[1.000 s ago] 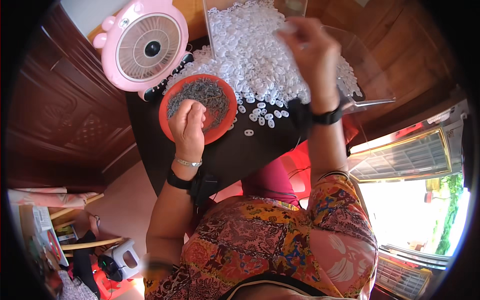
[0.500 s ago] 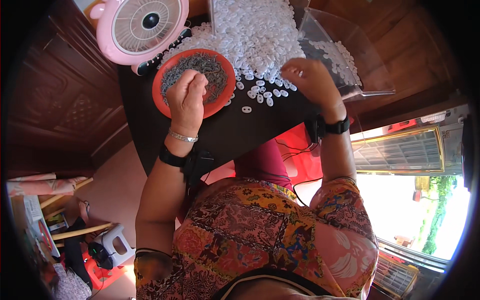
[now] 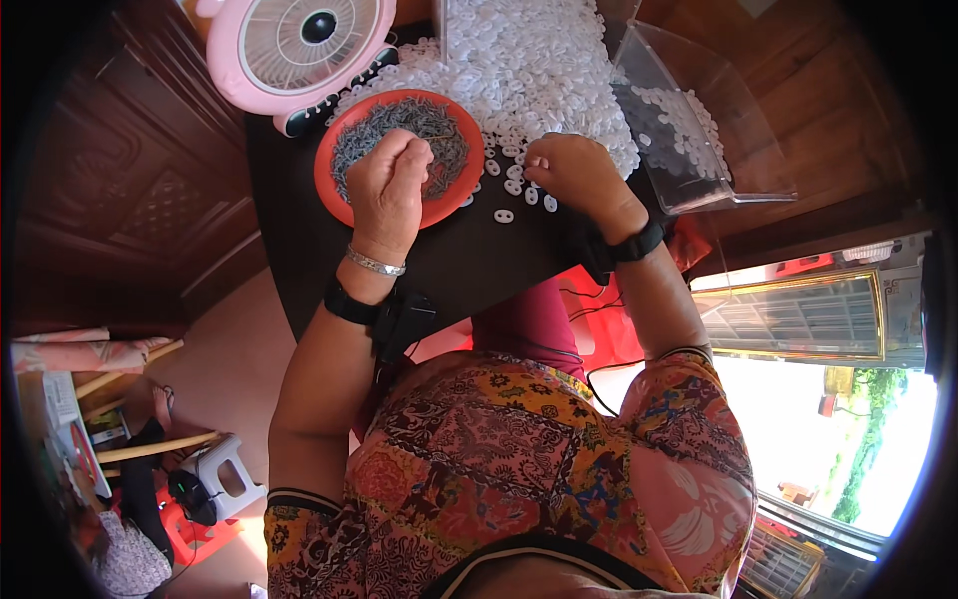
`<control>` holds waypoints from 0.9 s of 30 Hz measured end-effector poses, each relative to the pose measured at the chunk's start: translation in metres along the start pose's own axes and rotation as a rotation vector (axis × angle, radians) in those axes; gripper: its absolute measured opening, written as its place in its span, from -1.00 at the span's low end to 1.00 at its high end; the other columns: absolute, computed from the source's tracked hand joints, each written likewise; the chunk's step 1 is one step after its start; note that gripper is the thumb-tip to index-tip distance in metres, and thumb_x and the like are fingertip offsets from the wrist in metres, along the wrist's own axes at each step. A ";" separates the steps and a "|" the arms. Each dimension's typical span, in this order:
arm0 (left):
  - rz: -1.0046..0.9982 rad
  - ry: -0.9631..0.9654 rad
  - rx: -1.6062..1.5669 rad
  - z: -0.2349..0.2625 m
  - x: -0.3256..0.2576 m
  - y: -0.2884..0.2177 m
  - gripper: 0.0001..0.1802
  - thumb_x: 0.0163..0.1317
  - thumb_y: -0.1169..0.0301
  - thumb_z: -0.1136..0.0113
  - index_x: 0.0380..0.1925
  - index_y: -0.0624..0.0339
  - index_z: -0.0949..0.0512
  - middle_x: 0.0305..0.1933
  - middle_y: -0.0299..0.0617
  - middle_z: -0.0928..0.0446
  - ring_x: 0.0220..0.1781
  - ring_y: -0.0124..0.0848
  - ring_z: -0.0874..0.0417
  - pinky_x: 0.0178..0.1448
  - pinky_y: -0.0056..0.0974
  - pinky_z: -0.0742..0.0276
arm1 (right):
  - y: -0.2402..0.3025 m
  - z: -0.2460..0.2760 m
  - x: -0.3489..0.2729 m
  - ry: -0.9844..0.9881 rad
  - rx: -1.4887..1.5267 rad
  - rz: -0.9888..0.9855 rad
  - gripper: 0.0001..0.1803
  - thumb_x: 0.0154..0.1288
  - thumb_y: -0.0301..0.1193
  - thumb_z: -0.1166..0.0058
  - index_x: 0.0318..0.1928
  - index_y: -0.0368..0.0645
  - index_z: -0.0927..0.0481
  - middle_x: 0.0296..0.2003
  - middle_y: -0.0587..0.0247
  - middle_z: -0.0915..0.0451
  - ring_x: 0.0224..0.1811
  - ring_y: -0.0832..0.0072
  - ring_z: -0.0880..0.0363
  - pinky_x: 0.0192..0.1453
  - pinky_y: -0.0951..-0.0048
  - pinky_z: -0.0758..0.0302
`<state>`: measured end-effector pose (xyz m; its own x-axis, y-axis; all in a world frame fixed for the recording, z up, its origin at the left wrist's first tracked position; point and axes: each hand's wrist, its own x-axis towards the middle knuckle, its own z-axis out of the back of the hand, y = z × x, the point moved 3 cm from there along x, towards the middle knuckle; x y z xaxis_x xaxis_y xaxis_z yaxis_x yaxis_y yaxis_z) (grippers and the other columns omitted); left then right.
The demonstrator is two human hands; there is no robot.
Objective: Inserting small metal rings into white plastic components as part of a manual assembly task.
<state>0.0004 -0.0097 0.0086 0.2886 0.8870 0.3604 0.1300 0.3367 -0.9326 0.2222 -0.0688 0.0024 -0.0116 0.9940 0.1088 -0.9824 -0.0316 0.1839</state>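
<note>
I log: R hand (image 3: 574,175) down from 12 o'clock, now curled on white pcs (image 3: 519,60). L hand (image 3: 389,185) still pinching grey bits in orange dish (image 3: 334,190); I judge next pairing underway.

Bright daylight glares from lower right; fisheye edges bend, dark-rimmed.

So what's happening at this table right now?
A person sits at a dark table, working with both hands. The left hand rests over an orange dish of small grey metal pieces, fingers curled as if pinching some. The right hand is down at the edge of a big heap of small white plastic parts. A few loose white parts lie between the hands. A pink fan and a clear bin stand nearby.
</note>
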 end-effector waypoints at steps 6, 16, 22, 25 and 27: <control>-0.012 -0.015 0.021 0.000 0.000 0.000 -0.79 0.22 0.42 -0.04 -0.55 0.30 -0.46 -0.66 -0.33 -0.41 -0.61 -0.61 -0.37 -0.52 -0.44 -0.28 | -0.001 -0.010 0.016 -0.049 0.127 0.042 -0.81 0.10 -0.29 -0.09 -0.31 -0.09 -0.62 -0.41 0.15 -0.62 -0.31 0.19 -0.60 -0.22 0.24 -0.50; -0.011 0.001 0.042 -0.001 0.000 0.000 -0.77 0.22 0.40 -0.04 -0.57 0.29 -0.46 -0.69 -0.33 -0.38 -0.63 -0.61 -0.36 -0.53 -0.43 -0.28 | -0.001 -0.005 0.020 -0.002 0.136 0.138 -0.84 0.04 -0.41 -0.11 -0.33 -0.17 -0.58 -0.41 0.11 -0.60 -0.30 0.17 -0.59 -0.20 0.26 -0.49; 0.024 0.001 0.057 0.001 0.001 0.002 -0.77 0.21 0.39 -0.04 -0.57 0.29 -0.46 -0.69 -0.33 -0.39 -0.63 -0.61 -0.36 -0.53 -0.43 -0.27 | 0.009 -0.004 0.023 0.022 0.170 0.148 -0.91 0.02 -0.45 0.03 -0.46 -0.16 -0.53 -0.46 0.05 -0.57 -0.30 0.06 -0.55 -0.18 0.13 -0.46; 0.046 0.000 0.076 0.001 0.002 0.003 -0.78 0.20 0.38 -0.05 -0.55 0.29 -0.47 -0.69 -0.33 -0.39 -0.63 -0.61 -0.37 -0.52 -0.42 -0.28 | 0.013 -0.002 0.024 0.021 0.184 0.126 -0.90 0.03 -0.45 -0.03 -0.42 -0.18 -0.56 -0.48 0.06 -0.58 -0.33 0.14 -0.58 -0.20 0.23 -0.49; 0.059 -0.005 0.096 0.001 0.003 0.005 -0.78 0.19 0.37 -0.05 -0.54 0.28 -0.48 -0.69 -0.33 -0.39 -0.63 -0.61 -0.37 -0.52 -0.42 -0.29 | 0.020 0.008 0.030 0.013 0.526 0.117 -0.86 0.10 -0.48 -0.12 -0.28 -0.20 -0.58 -0.44 0.23 -0.61 -0.40 0.48 -0.58 -0.27 0.48 -0.49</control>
<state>0.0007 -0.0051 0.0047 0.2884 0.9076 0.3052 0.0216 0.3125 -0.9497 0.2035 -0.0407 0.0173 -0.1208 0.9818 0.1462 -0.7487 -0.1869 0.6361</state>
